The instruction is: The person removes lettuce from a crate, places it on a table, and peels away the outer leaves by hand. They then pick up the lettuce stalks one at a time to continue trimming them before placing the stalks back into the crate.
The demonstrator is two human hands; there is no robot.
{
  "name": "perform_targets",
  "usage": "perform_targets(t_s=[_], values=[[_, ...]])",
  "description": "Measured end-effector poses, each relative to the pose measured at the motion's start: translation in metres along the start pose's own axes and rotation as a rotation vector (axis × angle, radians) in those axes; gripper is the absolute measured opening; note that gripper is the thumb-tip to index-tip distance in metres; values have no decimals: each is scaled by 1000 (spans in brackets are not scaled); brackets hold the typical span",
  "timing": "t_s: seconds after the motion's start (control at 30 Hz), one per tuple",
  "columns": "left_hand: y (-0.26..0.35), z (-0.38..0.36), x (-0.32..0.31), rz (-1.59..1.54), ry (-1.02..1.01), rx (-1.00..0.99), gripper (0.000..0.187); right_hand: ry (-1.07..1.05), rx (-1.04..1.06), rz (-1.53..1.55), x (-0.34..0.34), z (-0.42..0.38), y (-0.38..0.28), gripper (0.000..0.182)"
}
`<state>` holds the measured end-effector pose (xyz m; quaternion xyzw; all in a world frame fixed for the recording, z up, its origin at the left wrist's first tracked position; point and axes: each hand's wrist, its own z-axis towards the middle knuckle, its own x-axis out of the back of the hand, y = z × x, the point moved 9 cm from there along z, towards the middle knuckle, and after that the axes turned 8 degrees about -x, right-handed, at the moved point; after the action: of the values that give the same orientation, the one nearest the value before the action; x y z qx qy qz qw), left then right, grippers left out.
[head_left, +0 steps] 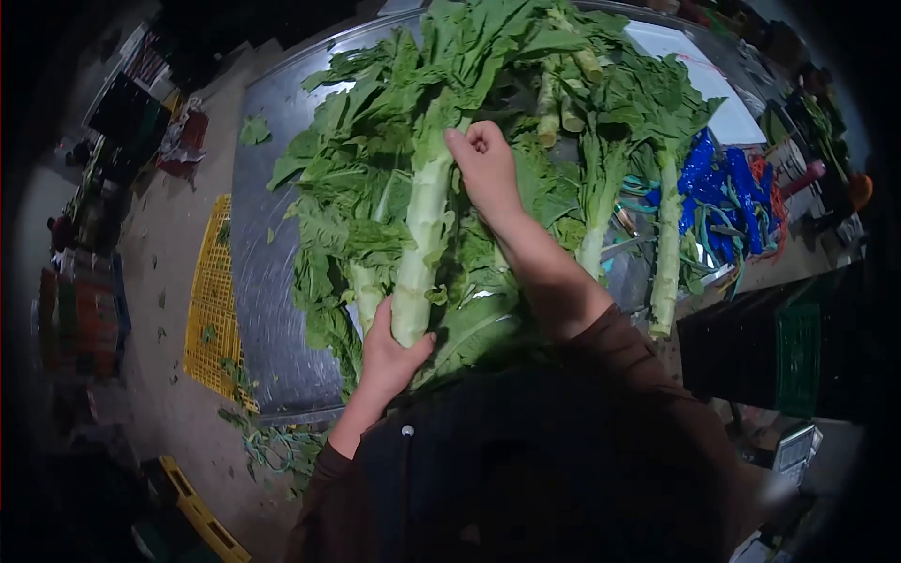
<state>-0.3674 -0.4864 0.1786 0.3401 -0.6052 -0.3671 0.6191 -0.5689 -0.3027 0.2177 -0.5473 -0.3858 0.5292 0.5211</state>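
A thick, pale green celtuce stem (419,253) with leaves at its far end lies tilted in front of me. My left hand (389,355) is wrapped around the cut lower end. Higher up, at the right side of the stem where the leaves begin, my right hand (488,164) is closed in a pinch at a leaf base; the fingertips are partly hidden. More celtuce surrounds the held one: a stem (366,291) just left of it, a long stem (666,253) at the right, and leafy tops (347,178) heaped across the metal table (282,319).
Blue plastic (718,192) and tangled cords lie at the table's right side, near a knife-like blade (624,246). A yellow plastic crate (211,300) stands by the left edge. Leaf scraps litter the floor (174,375). A dark crate (751,347) stands at the right.
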Motion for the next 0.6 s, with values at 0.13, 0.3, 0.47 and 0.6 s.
perform_targets(t_s=[0.13, 0.3, 0.47, 0.6], values=[[-6, 2, -11, -184, -83, 133, 69, -3, 193, -101, -14, -28, -7, 23], [-14, 3, -9, -166, -58, 82, 66, 38, -206, -105, 7, 17, 32, 35], [-16, 2, -10, -107, -63, 81, 68, 61, -102, -109, 5, 23, 36, 45], [-15, 5, -6, -23, -51, 103, 66, 87, 83, -188, 11, 11, 11, 28]])
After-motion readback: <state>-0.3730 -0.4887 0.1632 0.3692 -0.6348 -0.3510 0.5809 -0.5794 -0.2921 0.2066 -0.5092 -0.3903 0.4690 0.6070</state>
